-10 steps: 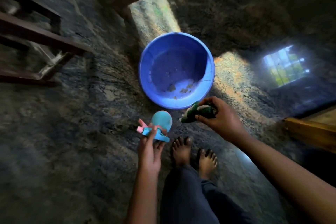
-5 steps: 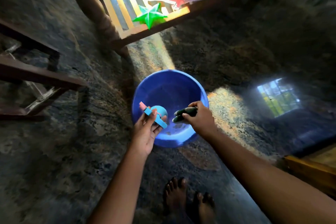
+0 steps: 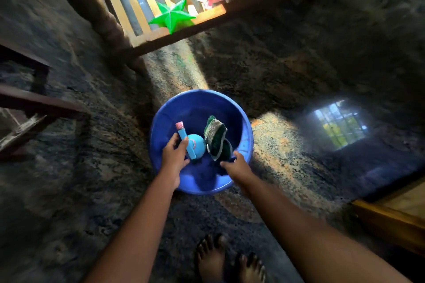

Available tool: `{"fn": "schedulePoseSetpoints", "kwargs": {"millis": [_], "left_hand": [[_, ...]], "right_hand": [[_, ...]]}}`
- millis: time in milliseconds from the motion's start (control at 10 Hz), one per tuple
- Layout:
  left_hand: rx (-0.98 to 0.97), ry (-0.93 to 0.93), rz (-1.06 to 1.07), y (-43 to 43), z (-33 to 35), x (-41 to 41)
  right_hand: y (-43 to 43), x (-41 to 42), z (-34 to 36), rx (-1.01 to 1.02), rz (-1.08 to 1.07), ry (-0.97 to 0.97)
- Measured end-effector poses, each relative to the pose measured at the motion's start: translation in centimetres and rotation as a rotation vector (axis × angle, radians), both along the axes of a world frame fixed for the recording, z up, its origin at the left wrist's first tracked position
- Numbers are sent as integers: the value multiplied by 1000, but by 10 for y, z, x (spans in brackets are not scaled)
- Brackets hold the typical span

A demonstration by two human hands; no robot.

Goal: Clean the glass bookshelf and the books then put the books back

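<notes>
A dark speckled stone floor (image 3: 276, 71) fills the frame, with a slatted wooden frame (image 3: 147, 37) at upper centre holding a green plastic star (image 3: 171, 17). At centre sits a round blue plastic basin (image 3: 195, 110). Inside it, the left hand (image 3: 174, 156) grips a light-blue round bottle with a pink tip (image 3: 195, 146). Just right of it, a green knitted cloth (image 3: 215, 138) rises from the right hand (image 3: 238, 166), which is at the basin's rim; I cannot tell whether that hand pinches the cloth.

I see the round blue plastic basin (image 3: 190, 108) on the floor (image 3: 276, 64); within its rim, pale-blue spray bottle (image 3: 196, 146) left of green knitted cloth (image 3: 215, 136).
</notes>
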State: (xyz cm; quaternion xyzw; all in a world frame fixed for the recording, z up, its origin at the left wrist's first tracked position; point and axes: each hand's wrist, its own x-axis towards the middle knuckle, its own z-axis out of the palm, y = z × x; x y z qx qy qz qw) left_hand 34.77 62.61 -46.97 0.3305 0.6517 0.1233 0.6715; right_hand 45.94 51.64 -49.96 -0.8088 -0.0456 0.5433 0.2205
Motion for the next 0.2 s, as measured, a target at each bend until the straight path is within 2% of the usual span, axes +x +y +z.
{"fn": "schedulePoseSetpoints", "kwargs": {"millis": [200], "left_hand": [[-40,34,23,-36,89,-27]], "right_hand": [[-27,-13,105,9,316,-67]]}}
